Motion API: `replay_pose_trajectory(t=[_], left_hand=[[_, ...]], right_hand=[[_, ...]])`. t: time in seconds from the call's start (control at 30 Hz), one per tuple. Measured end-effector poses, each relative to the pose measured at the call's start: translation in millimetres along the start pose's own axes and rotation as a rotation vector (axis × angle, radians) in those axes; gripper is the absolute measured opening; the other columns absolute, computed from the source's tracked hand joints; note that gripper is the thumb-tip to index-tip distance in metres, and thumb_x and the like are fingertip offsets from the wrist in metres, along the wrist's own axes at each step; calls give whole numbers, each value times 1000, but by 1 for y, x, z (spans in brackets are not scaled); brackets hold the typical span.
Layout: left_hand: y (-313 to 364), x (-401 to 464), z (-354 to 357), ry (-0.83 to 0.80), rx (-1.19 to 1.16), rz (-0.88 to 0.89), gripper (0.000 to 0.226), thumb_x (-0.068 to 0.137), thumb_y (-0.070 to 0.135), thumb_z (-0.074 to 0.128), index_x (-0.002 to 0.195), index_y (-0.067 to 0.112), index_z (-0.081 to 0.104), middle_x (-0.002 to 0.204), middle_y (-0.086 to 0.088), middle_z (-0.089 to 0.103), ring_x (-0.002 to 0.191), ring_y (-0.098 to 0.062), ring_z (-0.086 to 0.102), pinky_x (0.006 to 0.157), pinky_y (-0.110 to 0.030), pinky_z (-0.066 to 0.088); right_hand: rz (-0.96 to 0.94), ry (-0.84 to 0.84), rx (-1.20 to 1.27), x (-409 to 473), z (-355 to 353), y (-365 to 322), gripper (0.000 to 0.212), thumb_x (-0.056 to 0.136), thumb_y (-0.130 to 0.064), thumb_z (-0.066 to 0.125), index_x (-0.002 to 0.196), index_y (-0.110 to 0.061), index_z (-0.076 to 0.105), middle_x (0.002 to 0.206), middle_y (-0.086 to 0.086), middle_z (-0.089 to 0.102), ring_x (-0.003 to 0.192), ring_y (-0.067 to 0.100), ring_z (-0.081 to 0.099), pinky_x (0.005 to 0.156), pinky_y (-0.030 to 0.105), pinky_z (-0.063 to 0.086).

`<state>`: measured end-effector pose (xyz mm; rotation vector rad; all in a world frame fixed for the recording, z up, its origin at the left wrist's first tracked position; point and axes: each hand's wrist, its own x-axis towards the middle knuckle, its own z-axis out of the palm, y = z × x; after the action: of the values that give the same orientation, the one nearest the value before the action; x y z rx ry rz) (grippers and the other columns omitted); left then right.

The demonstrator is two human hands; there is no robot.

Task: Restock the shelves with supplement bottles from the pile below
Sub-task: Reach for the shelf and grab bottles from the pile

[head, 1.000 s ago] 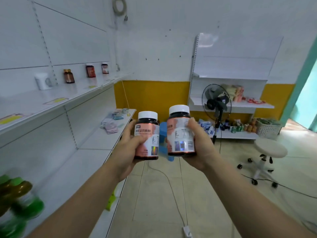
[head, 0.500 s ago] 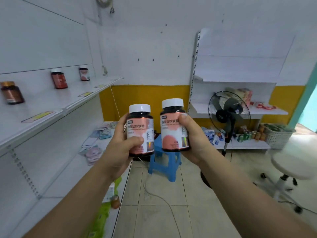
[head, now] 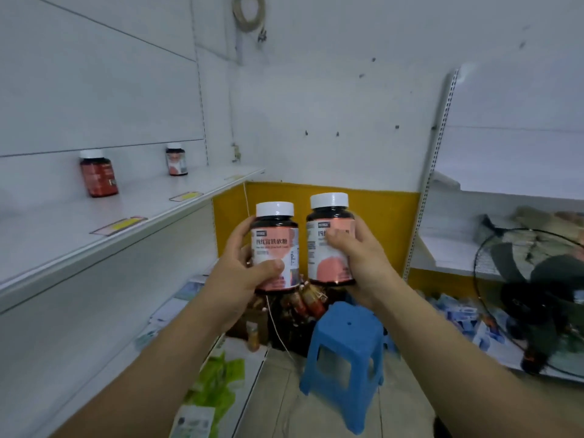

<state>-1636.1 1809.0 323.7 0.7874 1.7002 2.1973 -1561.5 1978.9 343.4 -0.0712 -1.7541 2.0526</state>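
Okay, left hand gripped left bottle, thumb across the label, fingers wrapped behind. Right hand gripped right bottle, thumb on label. Both were upright, side by side, apart, held beside the upper shelf, where a red bottle and pink-label bottle stood. Blue stool below.

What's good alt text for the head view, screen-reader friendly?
Two hands each hold an upright white-capped supplement bottle with a pink label: left hand on the left bottle, right hand on the right bottle. Two more bottles stand on the white shelf at left; a blue stool sits below.
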Motion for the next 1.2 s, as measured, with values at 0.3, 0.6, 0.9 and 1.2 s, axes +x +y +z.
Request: replay_pose_trajectory(t=[0.3, 0.6, 0.9, 1.2], left_hand=[[-14, 156, -32, 266, 125, 46, 70, 82, -8, 59, 130, 38, 39, 105, -8, 68, 92, -26, 68, 80, -45, 55], [-24, 306, -84, 476, 254, 148, 66, 83, 6, 66, 130, 40, 35, 103, 0, 65, 86, -16, 69, 67, -30, 57], [-23, 392, -123, 740, 409, 152, 68, 79, 5, 69, 130, 38, 39, 110, 0, 59, 87, -14, 65, 68, -30, 56], [-41, 459, -149, 990, 668, 10, 68, 75, 3, 73, 119, 37, 33, 104, 6, 61, 89, -9, 63, 76, -27, 51]], right_hand=[[-44, -99, -85, 207, 0, 24, 28, 88, -13, 59, 110, -29, 51, 105, 7, 66, 89, 25, 68, 80, 43, 56], [-95, -297, -59, 395, 45, 55, 31, 92, -11, 50, 119, -27, 47, 106, 6, 66, 92, 22, 67, 80, 39, 55], [-97, -447, -49, 544, 99, 82, 29, 91, -23, 57, 118, -26, 47, 108, 5, 63, 92, 21, 64, 76, 35, 53], [-75, -764, -65, 673, 156, 131, 30, 86, -21, 65, 114, -21, 54, 104, 2, 65, 88, 18, 65, 70, 27, 52]])
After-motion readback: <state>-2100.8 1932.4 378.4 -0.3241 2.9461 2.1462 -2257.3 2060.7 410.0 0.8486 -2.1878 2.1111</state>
